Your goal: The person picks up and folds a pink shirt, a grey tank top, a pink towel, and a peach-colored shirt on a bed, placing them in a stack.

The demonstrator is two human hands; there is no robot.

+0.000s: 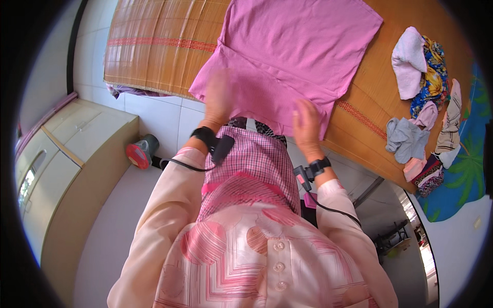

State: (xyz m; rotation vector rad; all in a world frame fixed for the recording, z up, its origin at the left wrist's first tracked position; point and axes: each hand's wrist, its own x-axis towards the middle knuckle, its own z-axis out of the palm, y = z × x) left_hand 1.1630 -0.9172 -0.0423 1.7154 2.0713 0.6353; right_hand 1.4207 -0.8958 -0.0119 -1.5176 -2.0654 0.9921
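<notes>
A pink, finely ribbed garment (292, 46) lies spread on a woven bamboo mat (154, 61), its lower edge hanging toward me at the mat's front. My left hand (218, 97) is over the garment's near left part, and motion smears its fingers. At the near right part is my right hand (306, 126), fingers stretched out and nothing seen in them. Whether either hand touches the cloth I cannot tell. Both wrists carry black straps with small devices and cables.
To the right on the mat lie a white cloth (409, 64), a blue and yellow flowered cloth (434, 72), grey socks (405, 139) and other small folded items. A blue cloth with green leaves (457, 185) is beyond. At left are a cream cabinet (92, 133) and a bin (144, 151).
</notes>
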